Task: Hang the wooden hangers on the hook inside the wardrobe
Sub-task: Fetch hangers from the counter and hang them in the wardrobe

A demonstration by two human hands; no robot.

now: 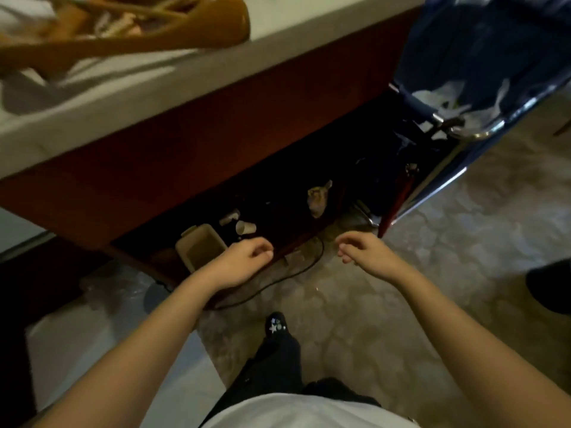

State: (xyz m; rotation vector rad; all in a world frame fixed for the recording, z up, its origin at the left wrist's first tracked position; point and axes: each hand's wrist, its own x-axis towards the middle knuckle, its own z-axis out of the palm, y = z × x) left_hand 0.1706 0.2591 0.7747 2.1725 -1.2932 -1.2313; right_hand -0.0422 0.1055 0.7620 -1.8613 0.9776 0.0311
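Note:
Several wooden hangers [129, 29], brown and blurred, lie in a heap on a white surface [191, 81] at the top left. My left hand [244, 261] hangs in front of me with its fingers loosely curled and nothing in it. My right hand [364, 250] is beside it, also loosely curled and holding nothing. Both hands are well below the hangers and apart from them. No wardrobe or hook is in view.
Below the white surface is a dark red wooden front [216, 131] with a dark gap holding a beige box [200, 247], paper cups [245, 227] and litter. A blue fabric cart with a metal frame [482, 88] stands at the right. A black cable [278, 279] lies on the stone floor.

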